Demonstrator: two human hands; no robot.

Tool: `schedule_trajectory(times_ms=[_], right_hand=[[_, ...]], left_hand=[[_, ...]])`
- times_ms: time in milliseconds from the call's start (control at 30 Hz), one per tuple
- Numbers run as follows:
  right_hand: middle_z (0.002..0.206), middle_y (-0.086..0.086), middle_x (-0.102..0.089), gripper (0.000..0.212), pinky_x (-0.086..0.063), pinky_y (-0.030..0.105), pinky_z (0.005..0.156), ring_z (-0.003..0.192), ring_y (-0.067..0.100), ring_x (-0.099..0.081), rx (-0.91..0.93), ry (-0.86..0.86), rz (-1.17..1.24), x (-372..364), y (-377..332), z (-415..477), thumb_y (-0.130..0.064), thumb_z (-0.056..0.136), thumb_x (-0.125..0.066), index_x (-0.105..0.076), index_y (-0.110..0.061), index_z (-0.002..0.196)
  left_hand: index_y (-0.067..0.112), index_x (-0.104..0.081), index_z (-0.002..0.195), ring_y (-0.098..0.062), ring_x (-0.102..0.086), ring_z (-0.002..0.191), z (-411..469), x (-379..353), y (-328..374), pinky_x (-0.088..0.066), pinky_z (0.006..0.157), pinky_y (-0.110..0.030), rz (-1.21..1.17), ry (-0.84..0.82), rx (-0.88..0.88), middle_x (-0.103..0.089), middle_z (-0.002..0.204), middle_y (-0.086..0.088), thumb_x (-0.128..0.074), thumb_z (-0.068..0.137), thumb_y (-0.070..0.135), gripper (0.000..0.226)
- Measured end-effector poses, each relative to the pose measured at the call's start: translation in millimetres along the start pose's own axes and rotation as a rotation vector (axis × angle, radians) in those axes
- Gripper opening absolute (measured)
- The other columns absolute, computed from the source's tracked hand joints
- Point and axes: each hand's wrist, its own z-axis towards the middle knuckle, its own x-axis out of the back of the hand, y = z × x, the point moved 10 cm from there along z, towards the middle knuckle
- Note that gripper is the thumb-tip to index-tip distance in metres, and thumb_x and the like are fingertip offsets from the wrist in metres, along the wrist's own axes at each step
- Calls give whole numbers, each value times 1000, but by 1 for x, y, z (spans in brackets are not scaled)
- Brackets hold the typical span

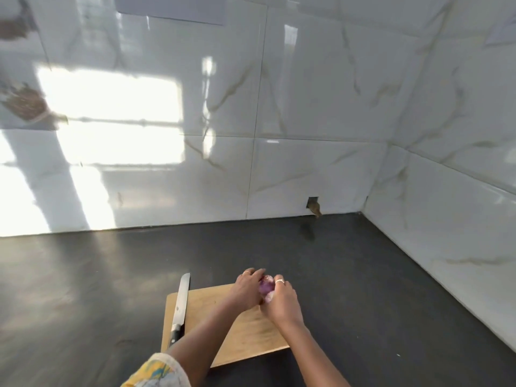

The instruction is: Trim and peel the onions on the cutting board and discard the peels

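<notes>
Both hands, left hand [247, 286] and right hand [282, 298], are gripping the onion [265, 286] over the cutting board [245, 331], peeling underway; knife [181, 305] is lying idle.

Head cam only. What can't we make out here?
All head view:
- onion: mostly covered by the left hand and right hand; how much peel is left is unclear.
- knife: handle end hidden behind the left forearm.
- cutting board: middle hidden under both arms.
</notes>
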Motion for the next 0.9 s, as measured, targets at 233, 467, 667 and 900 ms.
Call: schedule_trajectory(times_ms=[233, 467, 667, 900], right_hand=[[103, 9, -60, 30, -43, 27, 74, 98, 26, -59, 35, -105, 54, 0, -7, 16, -12, 75, -61, -42, -14, 97], [98, 5, -61, 22, -40, 22, 64, 87, 20, -58, 179, -175, 84, -1, -35, 4, -11, 77, -58, -51, -12, 97], [101, 8, -59, 31, -44, 24, 81, 95, 21, -56, 305, -244, 81, -21, -64, -13, -19, 79, -62, -57, -6, 107], [112, 10, -57, 28, -39, 17, 84, 104, 21, -56, 334, -255, 49, -35, -73, -15, -18, 80, -60, -63, -11, 108]], left_hand=[[21, -46, 128, -26, -47, 116, 6, 8, -8, -39, 98, -28, -31, 65, 45, -50, 121, -10, -63, 76, 30, 56], [12, -50, 118, -29, -49, 109, -14, 30, -34, -40, 94, -30, -41, 183, 144, -47, 118, -12, -72, 71, 26, 53], [9, -50, 112, -30, -50, 109, -46, 42, -72, -40, 89, -31, -51, 256, 253, -55, 115, -15, -68, 73, 24, 46], [8, -49, 115, -26, -49, 113, -70, 42, -92, -39, 90, -29, -47, 257, 338, -56, 119, -12, -68, 74, 30, 50]])
